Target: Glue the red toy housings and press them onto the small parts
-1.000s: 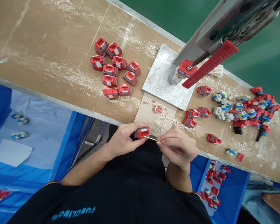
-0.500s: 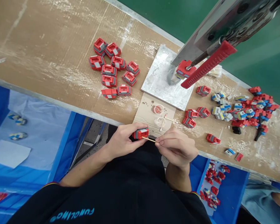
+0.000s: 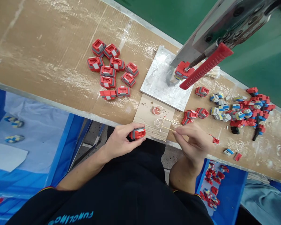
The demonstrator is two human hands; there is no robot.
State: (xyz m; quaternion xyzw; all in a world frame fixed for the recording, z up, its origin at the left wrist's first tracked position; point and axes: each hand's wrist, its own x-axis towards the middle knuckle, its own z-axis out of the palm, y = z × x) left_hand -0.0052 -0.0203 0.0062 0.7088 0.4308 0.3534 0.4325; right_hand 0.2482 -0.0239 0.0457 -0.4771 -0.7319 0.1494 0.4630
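Observation:
My left hand is closed around a small red-and-grey plastic toy part, held just off the table's front edge with its recessed side up. Pinched in my right hand is a thin wooden stick. The stick's far end lies over a small clear round dish on a piece of cardboard. Beside it stands a second clear dish holding something red. A red-tipped stick rests close to the dishes.
Several red-and-grey parts sit at left on the table. A press with a red handle stands over a metal plate. Mixed toy pieces are heaped at right. Blue bins flank me below the table.
My right hand has drawn the stick away from the toy part and moved right, bringing its end over the clear dish. My left hand has shifted slightly left with the part.

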